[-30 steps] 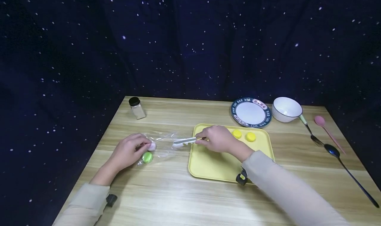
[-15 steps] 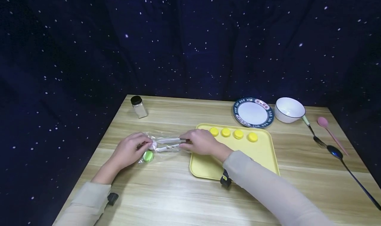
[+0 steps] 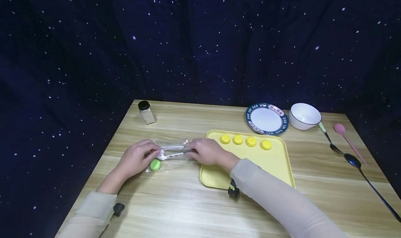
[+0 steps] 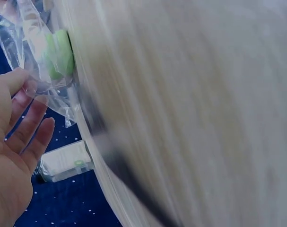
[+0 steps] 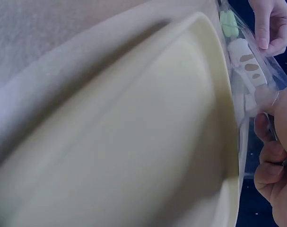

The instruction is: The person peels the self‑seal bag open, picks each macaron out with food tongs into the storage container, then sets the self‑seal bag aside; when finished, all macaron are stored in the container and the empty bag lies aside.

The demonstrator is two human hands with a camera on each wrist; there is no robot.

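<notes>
With its thumb and fingers, my left hand (image 3: 134, 160) pinches the edge of a clear plastic bag (image 4: 11, 40) lying on the table. A green macaron (image 3: 155, 165) sits in the bag near that hand, and a pale macaron (image 3: 161, 153) is beside it, partly covered by fingers. My right hand (image 3: 206, 151) grips white tongs (image 3: 175, 155) whose arms reach left into the bag's mouth. The tongs' tips lie at the pale macaron; whether they squeeze it cannot be made out. In the right wrist view the slotted tong head (image 5: 248, 64) shows through the plastic.
A yellow tray (image 3: 216, 177) under my right forearm bears a row of yellow macarons (image 3: 237, 139). Behind it stand a plate (image 3: 266, 119) and a bowl (image 3: 302, 117). A fork (image 3: 335, 148), pink spoon (image 3: 349, 140) and dark spoon (image 3: 369, 182) lie right; a jar (image 3: 147, 113) stands back left.
My right hand has moved left from over the tray, pushing the tongs deeper into the bag up to the pale macaron. The tong arms have spread. My left hand stays in place.
</notes>
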